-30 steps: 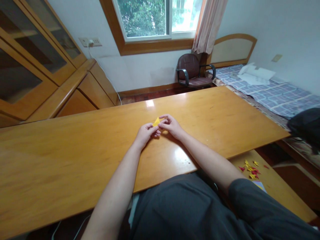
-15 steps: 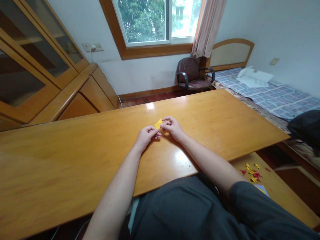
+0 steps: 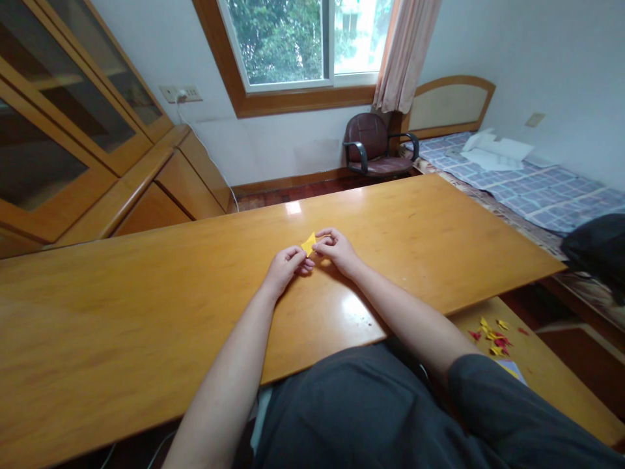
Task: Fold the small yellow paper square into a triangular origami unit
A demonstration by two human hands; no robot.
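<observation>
A small piece of folded yellow paper (image 3: 309,243) with pointed corners is held just above the wooden table (image 3: 146,306). My left hand (image 3: 287,266) pinches its lower left edge between thumb and fingers. On the other side, my right hand (image 3: 336,249) grips the paper's right edge with thumb and forefinger. The fingers partly hide the folds, so the exact shape is hard to make out.
Several folded yellow and red paper pieces (image 3: 495,337) lie on a lower wooden surface (image 3: 551,371) at the right. A brown armchair (image 3: 368,143) stands beyond the table, a bed (image 3: 537,182) with a black bag (image 3: 598,251) at the right. Glass-doored cabinets (image 3: 97,169) line the left.
Both hands stay in place on the yellow paper. The left fingers have shifted very slightly, and a little more of the paper shows between the hands.
</observation>
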